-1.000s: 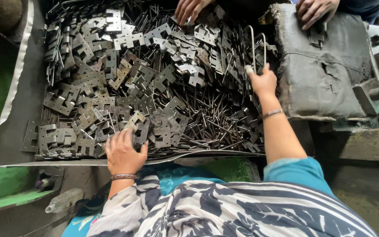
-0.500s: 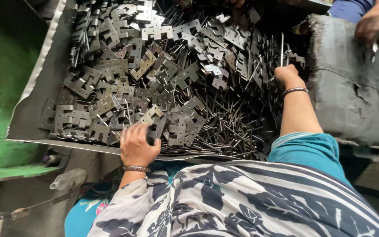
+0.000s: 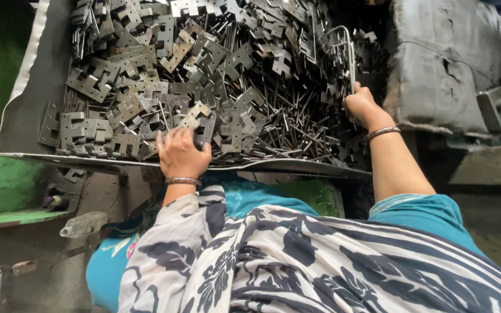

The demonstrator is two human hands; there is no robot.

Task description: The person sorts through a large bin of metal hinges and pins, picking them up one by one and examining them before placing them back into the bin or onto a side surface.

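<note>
Tray (image 3: 30, 87) of grey sheet metal, heaped with notched metal plates (image 3: 146, 75) and thin pins (image 3: 297, 127). Left hand (image 3: 182, 155) unmoved since a second ago at the tray's near edge, clamped on a small stack of plates. Right hand (image 3: 362, 107), formerly reaching, now closed on a bent wire loop (image 3: 348, 52) near the tray's right side.

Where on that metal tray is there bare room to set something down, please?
Only the tray's left margin is bare, a strip between its pale edge and the heap of notched metal plates. The rest is crowded: plates fill the middle, thin pins pile between the left hand and the right hand, which grips a wire loop.
</note>
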